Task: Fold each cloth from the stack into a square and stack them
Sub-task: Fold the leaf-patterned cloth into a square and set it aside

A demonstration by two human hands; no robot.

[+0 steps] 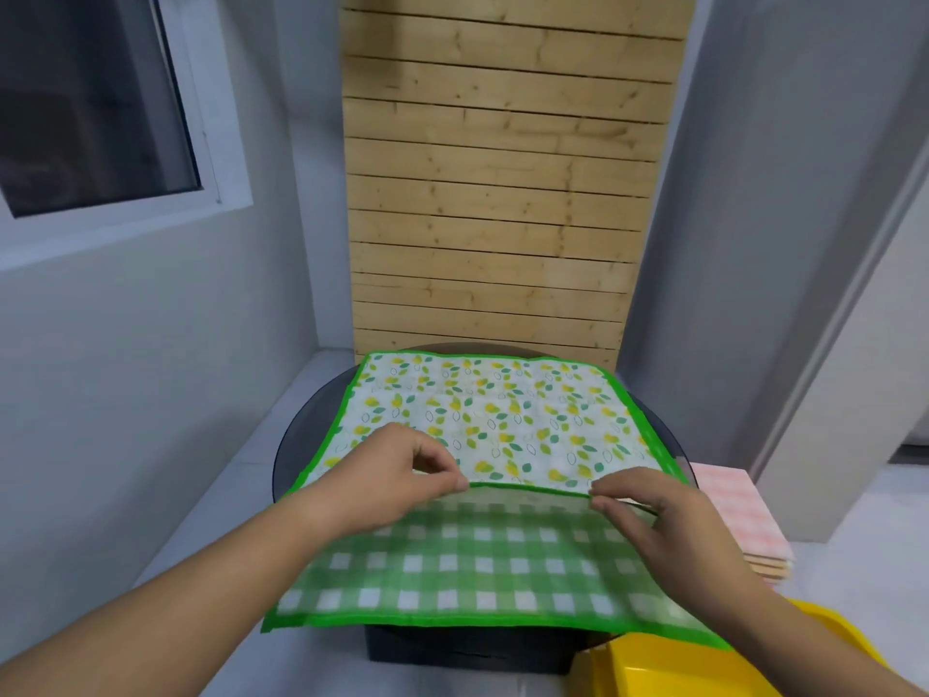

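A green-bordered cloth (502,420) lies over a round dark table (301,445). Its far part shows a white face with yellow and green leaves. Its near part shows a green and white check face (477,565), lifted and turned over toward the middle. My left hand (402,470) pinches the green edge of that flap at its left. At the flap's right end, my right hand (648,510) pinches the same edge. A stack of pink checked cloths (744,520) sits to the right of the table.
A slatted wooden panel (502,193) leans against the wall behind the table. A yellow container (678,661) stands at the lower right, close under my right forearm. A window (90,108) is in the left wall. A dark box (467,646) sits under the table's near edge.
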